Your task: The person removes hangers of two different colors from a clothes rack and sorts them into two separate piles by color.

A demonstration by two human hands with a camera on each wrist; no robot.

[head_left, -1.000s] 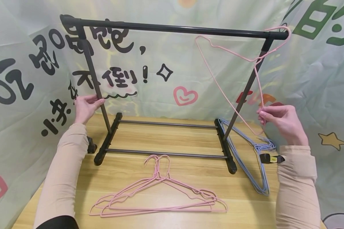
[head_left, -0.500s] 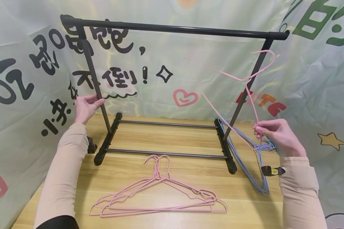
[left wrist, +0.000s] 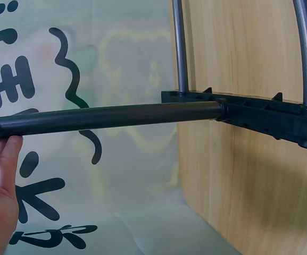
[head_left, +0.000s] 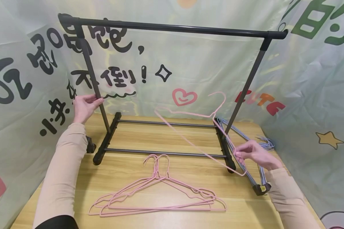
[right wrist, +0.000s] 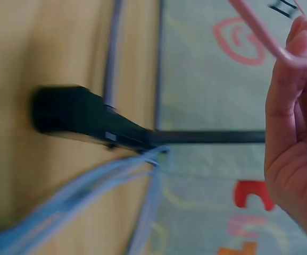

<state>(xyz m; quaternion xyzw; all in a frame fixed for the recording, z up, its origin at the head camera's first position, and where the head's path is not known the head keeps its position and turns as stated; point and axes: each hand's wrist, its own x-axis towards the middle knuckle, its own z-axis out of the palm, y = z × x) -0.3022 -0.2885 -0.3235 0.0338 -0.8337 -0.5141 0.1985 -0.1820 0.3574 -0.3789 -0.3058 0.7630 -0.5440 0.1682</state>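
My left hand (head_left: 86,108) grips the left upright (head_left: 91,71) of a black garment rack between thumb and fingers; the left wrist view shows fingertips (left wrist: 8,159) under that post. With my right hand (head_left: 255,155) I pinch a pink wire hanger (head_left: 189,143) near one lower corner. That hanger is tilted, its hook up, in front of the rack's right side. In the right wrist view the pink wire (right wrist: 259,32) runs between thumb and fingers. The rack's top bar (head_left: 172,28) carries no hanger. Several pink hangers (head_left: 160,210) lie overlapping on the table before the rack.
A bundle of blue hangers (head_left: 237,127) lies by the rack's right foot (head_left: 230,163), partly behind my right hand and wrist. Two thin crossbars (head_left: 166,152) join the feet low over the wooden table (head_left: 160,140). A printed cloth (head_left: 160,54) hangs close behind.
My right hand has moved down and left with the pink hanger, whose hook was up by the top bar's right end and is now well below it. My left hand keeps its place.
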